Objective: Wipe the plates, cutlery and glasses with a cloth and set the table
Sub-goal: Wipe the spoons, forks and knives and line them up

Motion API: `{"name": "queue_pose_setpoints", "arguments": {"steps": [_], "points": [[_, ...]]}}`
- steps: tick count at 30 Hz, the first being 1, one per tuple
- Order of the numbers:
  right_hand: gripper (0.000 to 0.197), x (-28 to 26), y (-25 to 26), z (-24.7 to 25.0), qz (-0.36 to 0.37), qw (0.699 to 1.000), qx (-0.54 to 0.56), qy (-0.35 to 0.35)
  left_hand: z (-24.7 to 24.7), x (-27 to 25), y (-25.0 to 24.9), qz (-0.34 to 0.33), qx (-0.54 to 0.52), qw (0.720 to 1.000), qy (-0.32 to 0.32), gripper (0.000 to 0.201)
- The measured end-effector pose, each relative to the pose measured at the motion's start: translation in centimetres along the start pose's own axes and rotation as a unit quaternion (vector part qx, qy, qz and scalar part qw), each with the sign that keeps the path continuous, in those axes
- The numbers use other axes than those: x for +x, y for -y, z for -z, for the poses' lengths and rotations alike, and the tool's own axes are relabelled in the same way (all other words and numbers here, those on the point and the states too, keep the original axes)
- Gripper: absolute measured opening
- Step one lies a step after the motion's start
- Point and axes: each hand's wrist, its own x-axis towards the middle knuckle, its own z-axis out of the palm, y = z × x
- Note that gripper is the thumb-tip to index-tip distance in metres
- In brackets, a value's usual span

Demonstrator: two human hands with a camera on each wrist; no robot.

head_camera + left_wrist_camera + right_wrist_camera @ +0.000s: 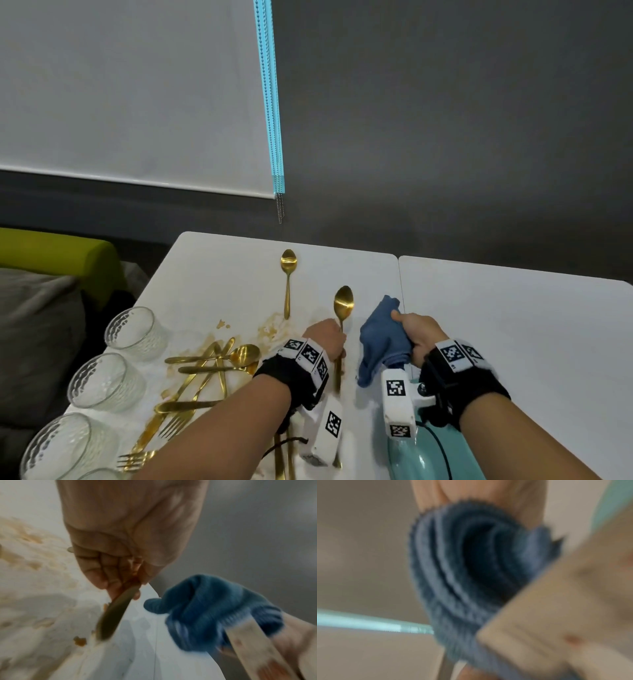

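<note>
Gold spoon point(343, 308) held in left hand point(327, 339), fingers wrapped round mid-handle; long axis runs 12 to 6, bowl up at 12, handle end down past the wrist. It is carried just above the white table point(513, 325), near centre. Left-wrist view, blurred: fingers point(96, 566) curled tight on the handle.

Right hand point(416, 337) at 3 o'clock of the spoon, just beside it, clenched on a bunched blue cloth point(382, 337); thumb on top, cloth tail hanging toward 6.

Second gold spoon point(288, 284) flat on the table at 11, same 12-to-6 line, bowl at 12.

Cutlery heap point(202, 380) at 8 o'clock, pieces crossed, count unclear; two fork heads show. Brown stains point(270, 329) around it.

Glass tumblers: three whole, point(135, 329), point(102, 382), point(65, 445), in a row at 9 to 7; rim of a fourth at the bottom edge.

Pale teal plate point(431, 459) at 5, partly hidden under the right wrist
</note>
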Motion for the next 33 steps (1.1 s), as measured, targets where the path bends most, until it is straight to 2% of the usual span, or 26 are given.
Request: {"name": "queue_pose_setpoints", "arguments": {"steps": [4, 6, 8, 10, 15, 18, 21, 23, 28, 33], "points": [[0.039, -0.7, 0.5, -1.3, 0.017, 0.993, 0.115, 0.033, 0.3, -0.8, -1.1, -0.027, -0.018, 0.999, -0.016, 0.034], [0.036, -1.5, 0.5, -2.0, 0.011, 0.992, 0.102, 0.076, 0.4, -1.0, -1.5, -0.026, -0.028, 0.999, -0.010, 0.042], [0.038, -2.2, 0.2, -2.6, 0.005, 0.992, 0.060, 0.114, 1.0, -1.2, -1.8, -0.026, -0.033, 0.999, 0.005, 0.040], [0.044, -1.9, 0.1, -2.7, -0.003, 0.997, 0.012, 0.079, 1.4, -1.3, -2.0, -0.035, -0.002, 0.999, 0.033, 0.039], [0.060, -1.4, 0.3, -2.7, -0.012, 0.997, -0.073, 0.012, 2.5, -1.8, -1.5, -0.061, -0.006, 0.996, 0.069, 0.037], [0.047, -1.8, 1.0, -2.3, -0.005, 0.989, -0.146, -0.006, 2.9, -2.1, -0.9, -0.078, -0.053, 0.992, 0.085, 0.024], [0.034, -1.7, 1.5, -1.6, 0.016, 0.983, -0.185, 0.002, 3.4, -2.8, -1.0, -0.045, -0.127, 0.985, 0.110, 0.017], [0.025, -2.3, 1.8, -1.2, 0.031, 0.971, -0.237, -0.003, 3.5, -2.9, -0.9, -0.035, -0.152, 0.981, 0.118, 0.023], [0.043, -2.4, 2.9, 0.0, 0.083, 0.939, -0.331, -0.026, 3.9, -3.1, -0.5, -0.028, -0.176, 0.972, 0.152, 0.028], [0.026, -3.2, 3.6, 0.5, 0.133, 0.891, -0.434, -0.017, 4.6, -3.2, -0.5, -0.040, -0.137, 0.978, 0.150, 0.026]]}}
